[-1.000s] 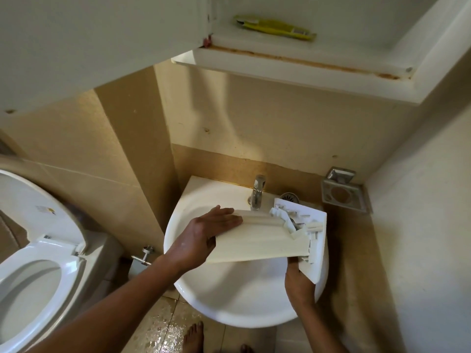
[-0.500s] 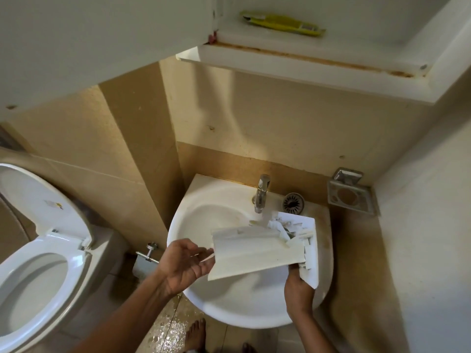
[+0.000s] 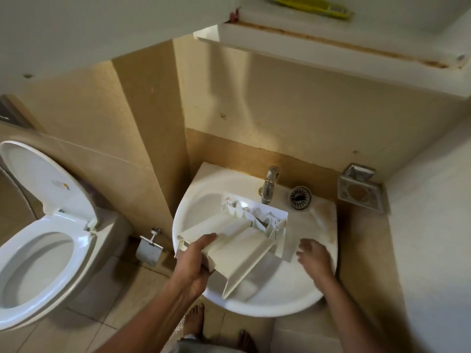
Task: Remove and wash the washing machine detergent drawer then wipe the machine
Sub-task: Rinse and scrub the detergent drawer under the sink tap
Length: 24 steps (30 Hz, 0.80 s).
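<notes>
1 drawer (image 3: pixel 237 240), 1 sink (image 3: pixel 321 225), 1 tap (image 3: pixel 269 184), 2 hands (image 3: pixel 193 266).

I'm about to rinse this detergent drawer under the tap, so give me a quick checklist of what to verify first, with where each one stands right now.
1. Drawer held firmly: ok. The left hand grips the detergent drawer at its front panel.
2. Drawer over the basin: ok. It sits above the sink, not the floor.
3. Drawer under the spout: ok. Its back end lies just below the tap.
4. Right hand free to turn the tap: ok. The right hand is open and off the drawer.
5. Water running: not ok. No stream shows.
6. Drain unblocked: cannot tell. The drawer hides it; a strainer lies on the rim.
</notes>
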### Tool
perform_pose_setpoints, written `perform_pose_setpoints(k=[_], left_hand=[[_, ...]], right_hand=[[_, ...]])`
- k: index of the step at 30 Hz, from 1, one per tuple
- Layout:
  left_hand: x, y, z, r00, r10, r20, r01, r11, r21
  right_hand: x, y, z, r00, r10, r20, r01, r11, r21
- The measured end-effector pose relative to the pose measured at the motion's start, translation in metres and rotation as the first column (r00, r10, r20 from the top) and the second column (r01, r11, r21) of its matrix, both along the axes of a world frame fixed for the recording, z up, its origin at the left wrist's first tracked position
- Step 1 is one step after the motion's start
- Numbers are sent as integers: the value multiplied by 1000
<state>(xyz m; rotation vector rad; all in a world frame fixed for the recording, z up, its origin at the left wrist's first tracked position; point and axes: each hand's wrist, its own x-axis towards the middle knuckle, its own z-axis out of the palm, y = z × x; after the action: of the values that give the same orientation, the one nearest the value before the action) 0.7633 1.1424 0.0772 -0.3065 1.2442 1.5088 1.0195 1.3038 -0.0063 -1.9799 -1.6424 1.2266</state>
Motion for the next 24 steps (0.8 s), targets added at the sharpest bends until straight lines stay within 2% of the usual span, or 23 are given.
perform_pose_setpoints(k=[2,4,6,8,10,15,18,22,24], left_hand=[[13,-3,-4,999,28,-24,-28,1000,-9],[28,-2,-8,997,60,-56,-63,996,-59],[40,1,-14,994,79,-80,-83,995,-56],[52,5,-15,990,78,-117,-85,994,-61],[63,12,-14,986,83,-146,-93,994,-63],[77,31,-11,973,157,-171,-174,981,-90],[81,39,-8,973,155,-171,-173,980,-94],[85,41,-4,977,146,-156,-161,983,-89],[88,41,-2,981,123,-153,-138,987,-87]], right_hand=[[-23,23,34,998,-47,28,44,992,118],[-57,45,72,999,7,47,-19,965,263],[-96,66,108,993,104,53,-116,939,323],[-135,86,134,965,203,165,-238,942,237],[-162,104,143,883,317,345,-380,916,132],[-175,121,143,577,445,685,-619,785,11],[-168,125,149,475,488,732,-709,705,-10],[-167,125,146,428,495,756,-738,674,-24],[-169,122,145,361,485,796,-776,630,-33]])
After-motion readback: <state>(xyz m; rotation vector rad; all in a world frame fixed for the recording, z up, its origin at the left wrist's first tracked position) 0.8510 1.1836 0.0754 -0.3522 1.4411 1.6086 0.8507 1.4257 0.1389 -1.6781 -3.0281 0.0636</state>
